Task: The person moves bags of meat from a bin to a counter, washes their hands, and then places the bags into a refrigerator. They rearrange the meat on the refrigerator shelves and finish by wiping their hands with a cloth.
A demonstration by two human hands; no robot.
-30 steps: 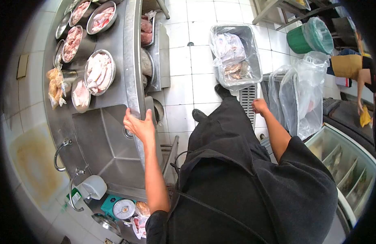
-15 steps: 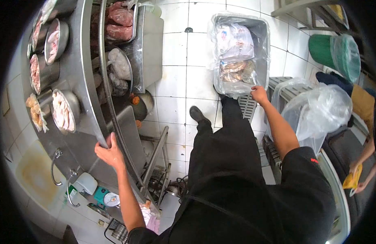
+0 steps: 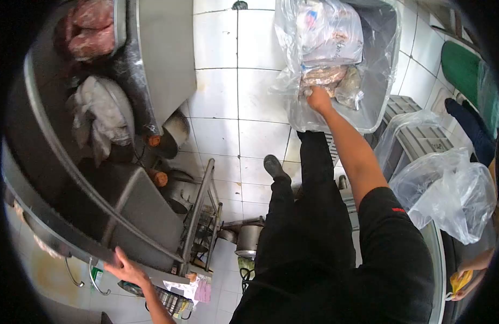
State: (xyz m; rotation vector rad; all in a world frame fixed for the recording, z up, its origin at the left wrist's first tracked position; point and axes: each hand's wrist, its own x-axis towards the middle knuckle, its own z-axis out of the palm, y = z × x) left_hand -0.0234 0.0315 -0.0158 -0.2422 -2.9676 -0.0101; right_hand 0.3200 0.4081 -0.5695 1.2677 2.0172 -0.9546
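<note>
My right hand (image 3: 318, 99) is down inside a grey bin (image 3: 387, 102) lined with clear plastic. Its fingers are closed at the edge of a clear plastic bag of brownish food (image 3: 326, 76); the fingertips are partly hidden. Beside that bag is a smaller clear bag (image 3: 348, 89), and above them in the bin is a white printed bag (image 3: 331, 35). My left hand (image 3: 129, 270) is at the edge of the steel table (image 3: 79, 235), fingers spread and touching or very near the rim.
Bagged red meat (image 3: 93, 29) and a whitish bag (image 3: 106, 105) lie on the shelf under the table. Pots (image 3: 249, 240) stand low down. At right are a grey crate (image 3: 422, 132), a loose clear plastic bag (image 3: 449, 189) and another person's hands (image 3: 471, 272) holding something yellow.
My right hand has moved from the bin's near rim to the brownish bag inside. The view has moved closer to the bin. My left hand's fingers have loosened at the table edge.
</note>
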